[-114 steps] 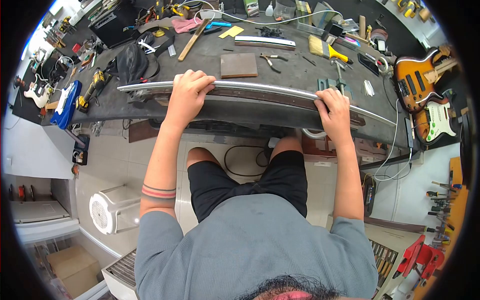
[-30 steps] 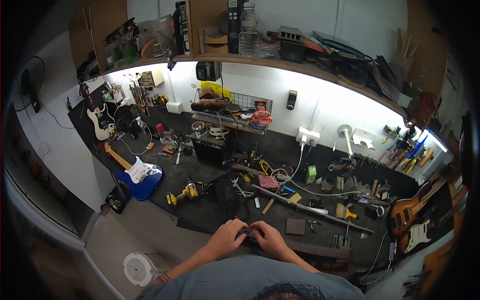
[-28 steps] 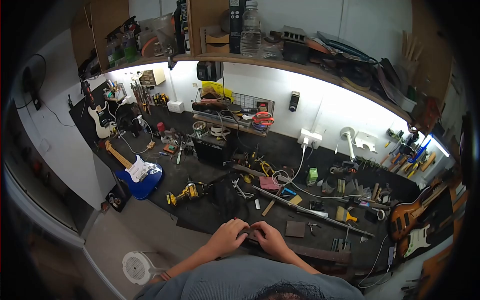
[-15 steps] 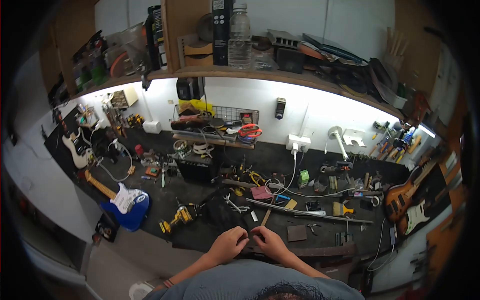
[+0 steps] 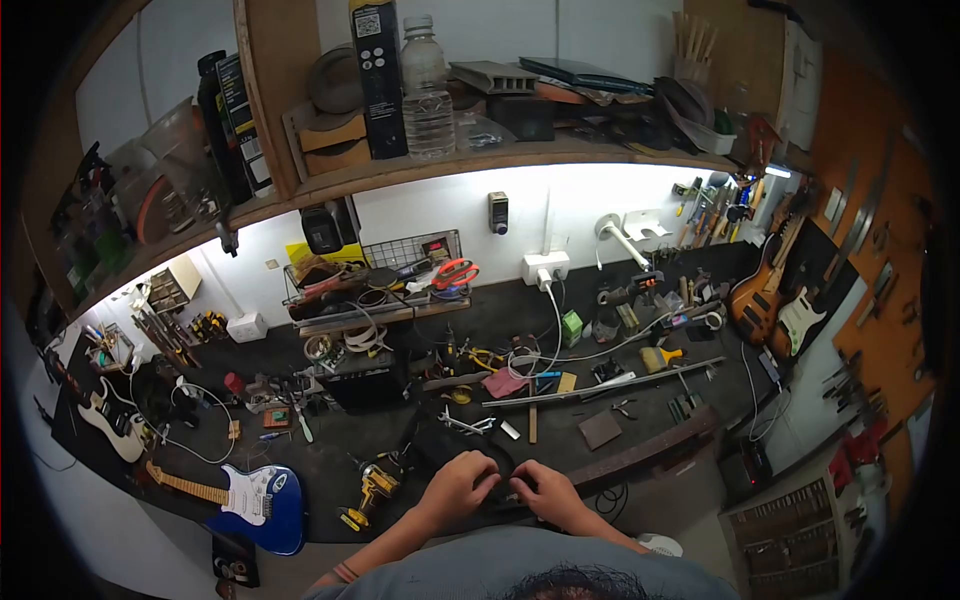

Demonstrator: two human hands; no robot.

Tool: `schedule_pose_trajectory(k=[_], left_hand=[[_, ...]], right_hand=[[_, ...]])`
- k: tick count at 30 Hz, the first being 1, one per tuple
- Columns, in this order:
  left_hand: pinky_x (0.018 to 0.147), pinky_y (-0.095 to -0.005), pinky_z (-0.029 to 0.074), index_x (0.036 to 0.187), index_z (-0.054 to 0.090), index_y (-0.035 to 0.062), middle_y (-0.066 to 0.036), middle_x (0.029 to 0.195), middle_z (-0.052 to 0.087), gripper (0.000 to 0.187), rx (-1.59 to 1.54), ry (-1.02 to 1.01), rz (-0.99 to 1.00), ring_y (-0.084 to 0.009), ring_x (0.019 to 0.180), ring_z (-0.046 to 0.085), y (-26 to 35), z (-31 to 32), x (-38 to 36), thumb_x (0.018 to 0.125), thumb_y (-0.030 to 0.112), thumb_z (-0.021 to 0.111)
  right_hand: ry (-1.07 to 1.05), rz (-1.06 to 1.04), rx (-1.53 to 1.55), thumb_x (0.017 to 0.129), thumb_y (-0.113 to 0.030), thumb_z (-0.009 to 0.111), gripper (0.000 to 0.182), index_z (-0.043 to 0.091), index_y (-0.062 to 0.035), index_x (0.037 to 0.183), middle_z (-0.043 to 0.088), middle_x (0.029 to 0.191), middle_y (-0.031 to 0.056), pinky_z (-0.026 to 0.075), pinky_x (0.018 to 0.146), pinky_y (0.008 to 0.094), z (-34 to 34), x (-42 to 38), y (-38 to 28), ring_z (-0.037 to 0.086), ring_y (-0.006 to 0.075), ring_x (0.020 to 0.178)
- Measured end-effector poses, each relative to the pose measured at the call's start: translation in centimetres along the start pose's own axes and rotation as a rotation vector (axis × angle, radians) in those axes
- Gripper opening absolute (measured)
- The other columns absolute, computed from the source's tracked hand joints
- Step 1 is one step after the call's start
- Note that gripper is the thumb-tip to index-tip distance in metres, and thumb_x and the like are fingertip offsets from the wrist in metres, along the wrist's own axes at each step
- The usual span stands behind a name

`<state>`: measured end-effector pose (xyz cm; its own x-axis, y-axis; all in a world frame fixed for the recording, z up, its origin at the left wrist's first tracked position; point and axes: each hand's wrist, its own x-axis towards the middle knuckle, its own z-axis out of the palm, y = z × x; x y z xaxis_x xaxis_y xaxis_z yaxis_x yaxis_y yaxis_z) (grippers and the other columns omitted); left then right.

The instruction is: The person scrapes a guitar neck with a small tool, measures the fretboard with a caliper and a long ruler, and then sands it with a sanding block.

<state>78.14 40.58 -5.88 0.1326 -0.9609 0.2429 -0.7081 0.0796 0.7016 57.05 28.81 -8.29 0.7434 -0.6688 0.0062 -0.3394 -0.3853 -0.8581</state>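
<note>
My left hand (image 5: 460,490) is over the bench's front edge with its fingers curled toward the thumb. Close to its right, my right hand (image 5: 552,494) is curled in a similar way, with a small gap between the two. Whatever their fingertips hold, if anything, is too small or dark to make out. A black cloth-like item (image 5: 445,440) lies just beyond my left hand, with metal hex keys (image 5: 467,422) on the far side of it. To the left lies a yellow cordless drill (image 5: 375,490). A thin wooden strip (image 5: 533,424) lies ahead of my right hand.
A blue electric guitar (image 5: 262,510) lies at the front left, and a sunburst guitar (image 5: 765,300) leans at the right. A long metal bar (image 5: 600,382) crosses the bench. A brown plank (image 5: 640,447) runs along the front edge. An overhead shelf (image 5: 450,165) holds a water bottle (image 5: 428,100).
The view has turned to the right and tilted, so the bench has shifted left and more of the right wall shows. Both hands stay close together, their fingers still curled.
</note>
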Motion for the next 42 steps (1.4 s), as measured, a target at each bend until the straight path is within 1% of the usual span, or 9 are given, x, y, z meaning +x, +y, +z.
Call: schedule_pose_trajectory(k=[6, 14, 18, 19, 23, 26, 30, 33, 42], left_hand=[[0.105, -0.0452, 0.056, 0.119, 0.074, 0.0043, -0.015, 0.121, 0.072, 0.024, 0.005, 0.106, 0.156, -0.0372, 0.121, 0.069, 1.7, 0.6, 4.1, 0.098, 0.01, 0.083], [0.109, -0.0449, 0.057, 0.133, 0.07, 0.0051, -0.016, 0.134, 0.071, 0.039, 0.092, 0.281, 0.245, -0.0389, 0.128, 0.069, 6.6, -0.5, 11.0, 0.095, 0.003, 0.083], [0.106, -0.0465, 0.059, 0.134, 0.07, 0.0061, -0.015, 0.13, 0.073, 0.04, 0.306, 0.447, 0.462, -0.0377, 0.125, 0.071, 11.2, -5.7, 17.2, 0.096, -0.001, 0.081], [0.104, -0.0468, 0.059, 0.131, 0.07, 0.0057, -0.015, 0.127, 0.074, 0.038, 0.384, 0.502, 0.518, -0.0376, 0.123, 0.073, 13.3, -7.8, 19.0, 0.096, -0.002, 0.08], [0.096, -0.0475, 0.059, 0.12, 0.074, 0.0055, -0.014, 0.111, 0.076, 0.022, 0.605, 0.614, 0.72, -0.0373, 0.105, 0.075, 20.2, -14.5, 26.6, 0.1, -0.002, 0.073], [0.093, -0.0485, 0.058, 0.122, 0.075, 0.0067, -0.014, 0.11, 0.077, 0.02, 0.742, 0.652, 0.735, -0.0372, 0.101, 0.075, 22.2, -17.9, 31.6, 0.103, 0.005, 0.072], [0.093, -0.0485, 0.058, 0.124, 0.075, 0.0079, -0.014, 0.11, 0.078, 0.021, 0.798, 0.668, 0.621, -0.0374, 0.102, 0.075, 21.4, -20.0, 34.9, 0.104, 0.013, 0.073], [0.095, -0.047, 0.058, 0.123, 0.076, 0.0086, -0.014, 0.111, 0.078, 0.02, 0.807, 0.64, 0.477, -0.0358, 0.103, 0.076, 22.4, -19.8, 35.9, 0.105, 0.015, 0.073], [0.101, -0.055, 0.048, 0.092, 0.084, 0.0068, -0.009, 0.093, 0.081, 0.016, 1.477, 0.574, 0.582, -0.0283, 0.115, 0.071, 23.4, -23.0, 43.1, 0.095, 0.015, 0.071]], right_hand=[[0.16, -0.169, -0.051, 0.107, -0.023, 0.077, 0.018, 0.073, -0.0062, 0.111, 0.079, 0.1, 0.0173, 0.059, 0.078, 0.0461, -3.1, 1.7, 0.2, 0.077, 0.0404, 0.091], [0.072, -0.466, -0.031, 0.101, -0.003, 0.079, 0.012, 0.073, -0.0035, 0.111, 0.074, 0.095, 0.012, 0.058, 0.078, 0.0393, -14.2, 7.5, -2.7, 0.075, 0.0274, 0.088], [0.378, -1.111, -0.287, 0.097, 0.003, 0.074, 0.019, 0.073, -0.0061, 0.114, 0.073, 0.103, 0.0112, 0.058, 0.081, 0.0459, -25.2, 13.6, -12.1, 0.072, 0.0335, 0.094], [0.36, -0.983, -0.282, 0.097, 0.004, 0.071, 0.02, 0.074, -0.007, 0.113, 0.074, 0.105, 0.0109, 0.057, 0.083, 0.0483, -27.7, 13.5, -15.3, 0.071, 0.0343, 0.092], [0.65, -1.438, -0.901, 0.095, 0.005, 0.073, 0.021, 0.077, -0.0046, 0.112, 0.076, 0.107, 0.0072, 0.059, 0.08, 0.0419, -35.9, 23.1, -23.3, 0.072, 0.0284, 0.092], [0.685, -1.286, -1.062, 0.09, 0.003, 0.074, 0.037, 0.081, -0.0114, 0.123, 0.078, 0.113, 0.0091, 0.052, 0.112, 0.0546, -37.6, 24.5, -25.4, 0.071, 0.0332, 0.103], [0.785, -1.285, -1.094, 0.089, -0.02, 0.079, 0.024, 0.084, -0.0075, 0.11, 0.079, 0.11, 0.0079, 0.051, 0.1, 0.0465, -40.8, 25.8, -26.4, 0.066, 0.0312, 0.107], [0.683, -1.015, -1.166, 0.088, -0.018, 0.079, 0.019, 0.084, -0.0073, 0.103, 0.079, 0.105, 0.0086, 0.05, 0.098, 0.047, -40.9, 24.9, -28.1, 0.065, 0.0319, 0.108], [0.885, -1.338, -1.249, 0.089, -0.009, 0.074, 0.006, 0.079, -0.0078, 0.092, 0.077, 0.109, 0.0115, 0.048, 0.099, 0.0514, -41.0, 30.5, -27.1, 0.064, 0.0358, 0.114]])
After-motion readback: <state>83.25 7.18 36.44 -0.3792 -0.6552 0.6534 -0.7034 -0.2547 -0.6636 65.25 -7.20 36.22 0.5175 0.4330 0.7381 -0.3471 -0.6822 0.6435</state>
